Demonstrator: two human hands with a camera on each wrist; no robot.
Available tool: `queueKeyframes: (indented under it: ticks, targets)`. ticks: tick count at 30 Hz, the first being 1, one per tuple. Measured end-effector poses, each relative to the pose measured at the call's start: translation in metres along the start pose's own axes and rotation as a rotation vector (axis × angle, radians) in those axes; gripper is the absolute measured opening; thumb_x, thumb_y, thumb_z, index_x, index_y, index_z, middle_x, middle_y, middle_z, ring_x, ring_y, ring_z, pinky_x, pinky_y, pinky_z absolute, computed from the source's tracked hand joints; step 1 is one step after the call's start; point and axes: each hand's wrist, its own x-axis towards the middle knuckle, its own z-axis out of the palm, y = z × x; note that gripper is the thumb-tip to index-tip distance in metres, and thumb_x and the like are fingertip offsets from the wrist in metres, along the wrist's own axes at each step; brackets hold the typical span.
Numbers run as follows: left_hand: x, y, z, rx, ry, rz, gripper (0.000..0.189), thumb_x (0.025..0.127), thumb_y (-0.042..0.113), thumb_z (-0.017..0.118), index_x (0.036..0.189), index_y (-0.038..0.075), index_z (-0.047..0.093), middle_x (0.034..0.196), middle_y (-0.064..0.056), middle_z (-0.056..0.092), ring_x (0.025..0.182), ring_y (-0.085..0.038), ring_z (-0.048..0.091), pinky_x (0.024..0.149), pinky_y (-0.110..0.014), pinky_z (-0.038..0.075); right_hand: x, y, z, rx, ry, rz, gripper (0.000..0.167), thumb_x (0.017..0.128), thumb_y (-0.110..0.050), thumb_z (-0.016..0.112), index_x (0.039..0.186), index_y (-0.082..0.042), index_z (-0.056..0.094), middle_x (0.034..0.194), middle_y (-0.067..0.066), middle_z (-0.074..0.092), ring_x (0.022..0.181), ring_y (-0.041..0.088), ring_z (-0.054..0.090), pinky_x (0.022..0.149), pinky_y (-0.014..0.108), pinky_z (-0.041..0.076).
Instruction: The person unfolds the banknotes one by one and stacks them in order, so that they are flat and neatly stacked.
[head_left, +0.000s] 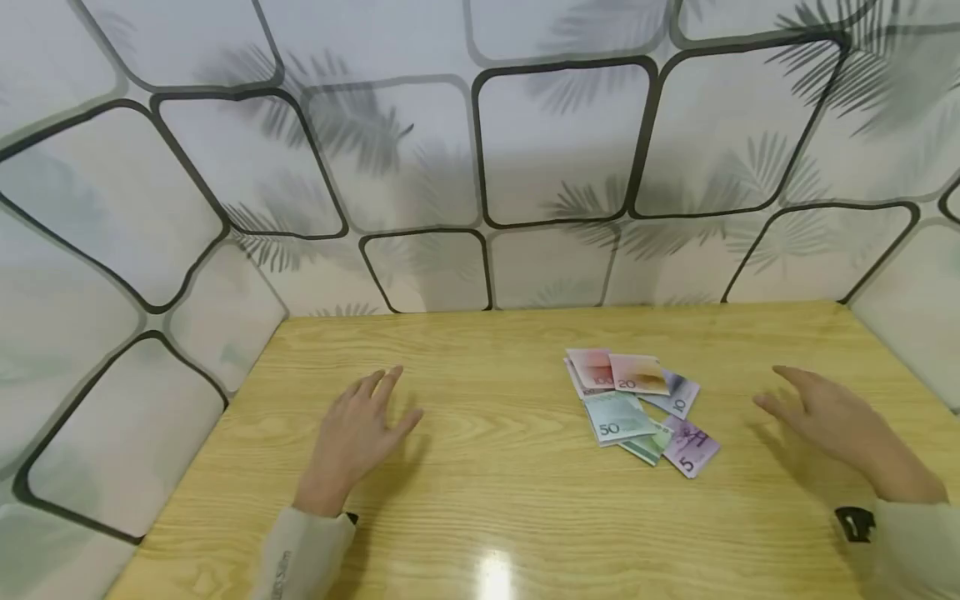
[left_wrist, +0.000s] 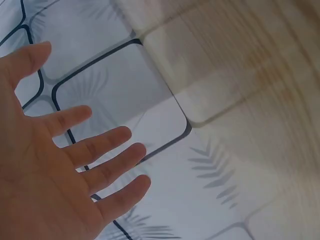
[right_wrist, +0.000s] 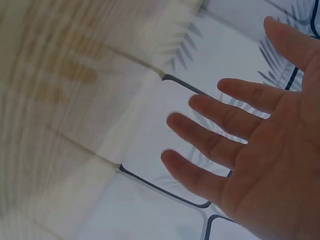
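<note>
Several banknotes lie in a loose, overlapping cluster right of the table's middle. A reddish 100 note (head_left: 590,367) and an orange-toned 20 note (head_left: 638,374) are at the back. Behind the 20 sticks out a bluish 10 note (head_left: 678,395). In front are a teal 50 note (head_left: 617,417), a green note (head_left: 649,442) and a purple 5 note (head_left: 691,447). My left hand (head_left: 358,435) hovers over the table well left of the notes, fingers spread, holding nothing. To their right, my right hand (head_left: 840,418) is likewise raised, apart from the notes; its palm (right_wrist: 280,170) is bare.
The wooden table (head_left: 480,500) has light grain and a bright reflection near its front. A patterned wall covering (head_left: 558,150) with dark rounded outlines and leaf prints rises behind the table and along both sides. A dark wrist strap (head_left: 855,524) shows at the right sleeve.
</note>
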Motion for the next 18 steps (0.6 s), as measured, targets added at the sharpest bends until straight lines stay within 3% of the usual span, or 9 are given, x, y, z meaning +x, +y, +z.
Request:
queueKeyframes:
  ticks: [4, 5, 7, 14, 18]
  targets:
    - [0.005, 0.006, 0.006, -0.135, -0.079, -0.080, 0.067, 0.099, 0.043, 0.064, 0.148, 0.000, 0.048, 0.133, -0.031, 0.057, 0.114, -0.051, 0.059, 0.088, -0.061, 0.053, 0.002, -0.006, -0.002, 0.052, 0.023, 0.018, 0.063, 0.107, -0.034, 0.051, 0.134, 0.023, 0.044, 0.115, 0.045, 0.057, 0.099, 0.059, 0.060, 0.078, 0.070, 0.049]
    - [0.006, 0.007, 0.007, -0.167, -0.102, -0.098, 0.066, 0.100, 0.042, 0.063, 0.148, 0.000, 0.047, 0.134, -0.033, 0.056, 0.115, -0.052, 0.058, 0.088, -0.062, 0.053, 0.003, -0.009, -0.002, 0.062, 0.035, 0.015, 0.062, 0.107, -0.034, 0.051, 0.133, 0.022, 0.046, 0.124, 0.046, 0.053, 0.103, 0.060, 0.059, 0.077, 0.069, 0.049]
    - [0.008, 0.011, 0.008, -0.243, -0.140, -0.134, 0.065, 0.101, 0.040, 0.061, 0.149, 0.000, 0.045, 0.135, -0.035, 0.054, 0.119, -0.052, 0.055, 0.092, -0.063, 0.051, 0.005, -0.013, -0.001, 0.084, 0.067, 0.005, 0.059, 0.107, -0.033, 0.052, 0.132, 0.020, 0.048, 0.122, 0.043, 0.057, 0.101, 0.057, 0.061, 0.077, 0.068, 0.050]
    - [0.021, 0.022, 0.011, -0.473, -0.139, -0.193, 0.058, 0.103, 0.036, 0.061, 0.146, -0.002, 0.048, 0.132, -0.030, 0.058, 0.111, -0.043, 0.063, 0.089, -0.057, 0.054, 0.012, -0.025, -0.005, 0.144, 0.205, -0.033, 0.048, 0.104, -0.027, 0.059, 0.124, 0.017, 0.057, 0.106, 0.036, 0.066, 0.091, 0.051, 0.066, 0.071, 0.064, 0.053]
    - [0.027, 0.024, 0.014, -0.565, -0.165, -0.193, 0.057, 0.104, 0.035, 0.060, 0.146, -0.003, 0.048, 0.133, -0.030, 0.057, 0.111, -0.042, 0.064, 0.088, -0.054, 0.056, 0.015, -0.031, -0.010, 0.159, 0.203, -0.036, 0.044, 0.102, -0.025, 0.062, 0.121, 0.015, 0.060, 0.106, 0.033, 0.068, 0.090, 0.049, 0.066, 0.070, 0.061, 0.054]
